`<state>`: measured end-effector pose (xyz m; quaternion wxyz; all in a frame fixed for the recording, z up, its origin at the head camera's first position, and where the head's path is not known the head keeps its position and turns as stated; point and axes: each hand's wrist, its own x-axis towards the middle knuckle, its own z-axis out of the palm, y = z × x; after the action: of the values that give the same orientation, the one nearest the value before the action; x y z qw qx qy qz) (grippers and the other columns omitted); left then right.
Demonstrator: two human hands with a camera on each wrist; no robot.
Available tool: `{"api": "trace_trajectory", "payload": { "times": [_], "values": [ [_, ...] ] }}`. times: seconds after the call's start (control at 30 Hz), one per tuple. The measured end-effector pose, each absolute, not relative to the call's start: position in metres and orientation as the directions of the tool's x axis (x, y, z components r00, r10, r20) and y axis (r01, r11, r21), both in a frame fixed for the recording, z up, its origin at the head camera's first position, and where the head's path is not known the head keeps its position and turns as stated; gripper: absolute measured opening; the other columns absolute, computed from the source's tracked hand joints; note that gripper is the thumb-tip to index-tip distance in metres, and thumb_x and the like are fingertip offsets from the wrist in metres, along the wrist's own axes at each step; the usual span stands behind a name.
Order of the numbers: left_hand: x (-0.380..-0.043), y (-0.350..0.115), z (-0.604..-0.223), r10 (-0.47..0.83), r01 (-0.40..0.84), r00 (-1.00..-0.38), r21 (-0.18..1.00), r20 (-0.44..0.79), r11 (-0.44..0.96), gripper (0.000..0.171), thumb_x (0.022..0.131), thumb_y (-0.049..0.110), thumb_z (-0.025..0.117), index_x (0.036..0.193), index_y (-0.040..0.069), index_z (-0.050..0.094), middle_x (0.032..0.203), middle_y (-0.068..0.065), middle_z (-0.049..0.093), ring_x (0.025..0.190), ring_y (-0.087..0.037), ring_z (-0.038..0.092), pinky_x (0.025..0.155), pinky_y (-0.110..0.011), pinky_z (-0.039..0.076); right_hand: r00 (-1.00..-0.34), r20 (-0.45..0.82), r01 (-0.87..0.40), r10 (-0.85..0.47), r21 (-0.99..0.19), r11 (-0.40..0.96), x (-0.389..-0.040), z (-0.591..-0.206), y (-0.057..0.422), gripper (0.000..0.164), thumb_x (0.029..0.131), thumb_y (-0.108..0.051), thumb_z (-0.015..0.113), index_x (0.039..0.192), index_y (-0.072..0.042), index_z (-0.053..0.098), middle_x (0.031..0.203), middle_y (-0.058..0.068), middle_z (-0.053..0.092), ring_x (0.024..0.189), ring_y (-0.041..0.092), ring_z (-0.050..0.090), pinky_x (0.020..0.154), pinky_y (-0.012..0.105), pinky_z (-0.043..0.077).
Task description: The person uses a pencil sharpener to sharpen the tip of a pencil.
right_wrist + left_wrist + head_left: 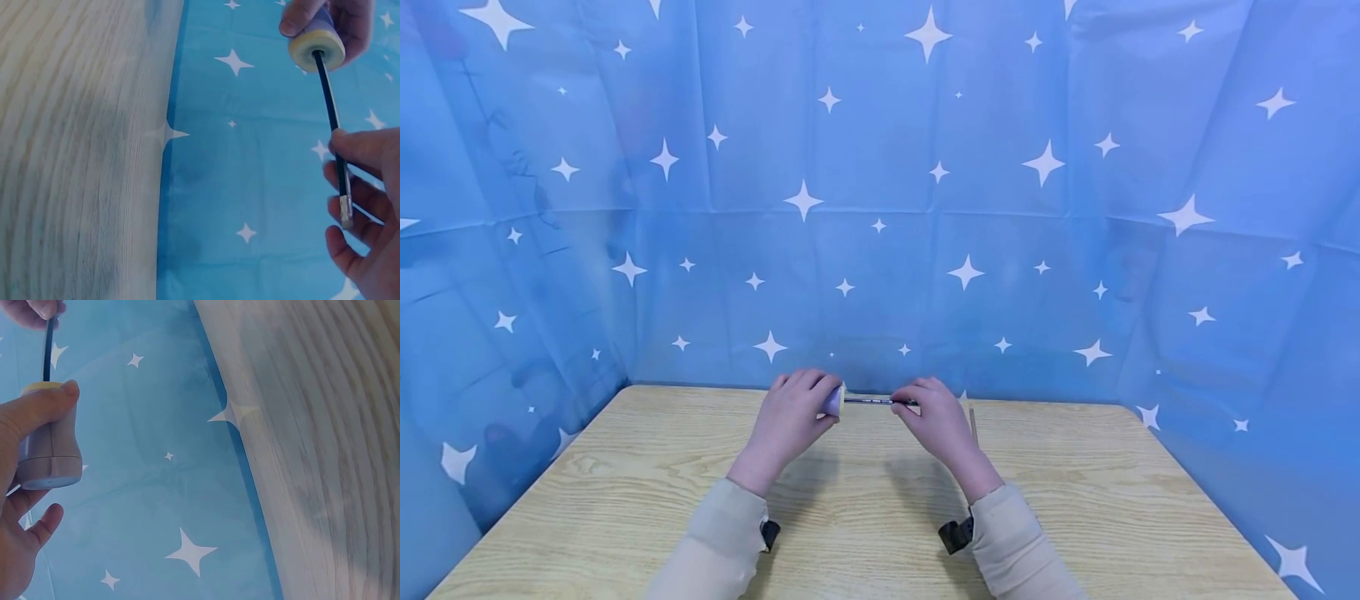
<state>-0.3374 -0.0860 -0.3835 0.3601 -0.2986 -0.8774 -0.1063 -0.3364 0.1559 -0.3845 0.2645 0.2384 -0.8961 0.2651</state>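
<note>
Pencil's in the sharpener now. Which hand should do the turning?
Probably the right hand: it pinches the pencil partway along its free shaft, eraser end exposed. The left hand is wrapped around the sharpener, well placed to steady it.

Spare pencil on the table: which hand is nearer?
Right. The right hand is just beside the spare pencil; the left hand, gripping the sharpener, is farther off.

The surface (pixel 865 500) is light wood with a wavy grain, its far edge and both sides meeting a blue cloth backdrop (pixel 880 208) printed with white stars. 1 thin pale stick (pixel 972 423) lies on it just beside the right hand (pixel 942 425), on its outer side, near the far edge.
</note>
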Motion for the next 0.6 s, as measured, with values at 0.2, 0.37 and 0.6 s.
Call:
{"api": "trace_trajectory", "payload": {
  "times": [0.2,0.37,0.6],
  "values": [
    [-0.3375,-0.0867,-0.3840,0.448,0.605,-0.556,-0.028,0.700,0.796,0.049,0.070,0.024,0.088,0.113,0.017,0.066,0.108,-0.003,0.065,0.102,-0.025,0.060,0.079,-0.042,0.047,-0.720,0.628,-0.594,-0.295,-0.339,0.729,-0.3369,-0.3851,0.1547,0.008,0.084,-0.010,0.075,0.093,-0.010,0.076,0.088,-0.003,0.067,0.084,0.019,0.059,0.103,0.048,0.040],
    [-0.3380,-0.0899,-0.3819,0.436,0.600,-0.565,-0.014,0.700,0.800,0.049,0.070,0.024,0.088,0.114,0.018,0.067,0.108,0.000,0.065,0.101,-0.024,0.061,0.080,-0.042,0.047,-0.761,0.585,-0.571,-0.281,-0.399,0.717,-0.3378,-0.3855,0.1538,0.009,0.087,-0.013,0.073,0.096,-0.013,0.075,0.091,-0.004,0.066,0.087,0.017,0.058,0.088,0.041,0.047],
    [-0.3419,-0.0919,-0.3847,0.437,0.595,-0.584,-0.006,0.684,0.804,0.049,0.072,0.024,0.087,0.116,0.018,0.066,0.109,0.000,0.064,0.104,-0.024,0.060,0.081,-0.042,0.047,-0.806,0.537,-0.522,-0.247,-0.449,0.725,-0.3424,-0.3893,0.1596,0.017,0.088,-0.015,0.072,0.105,-0.014,0.073,0.096,-0.005,0.067,0.091,0.014,0.058,0.080,0.037,0.050]
  ]
}}
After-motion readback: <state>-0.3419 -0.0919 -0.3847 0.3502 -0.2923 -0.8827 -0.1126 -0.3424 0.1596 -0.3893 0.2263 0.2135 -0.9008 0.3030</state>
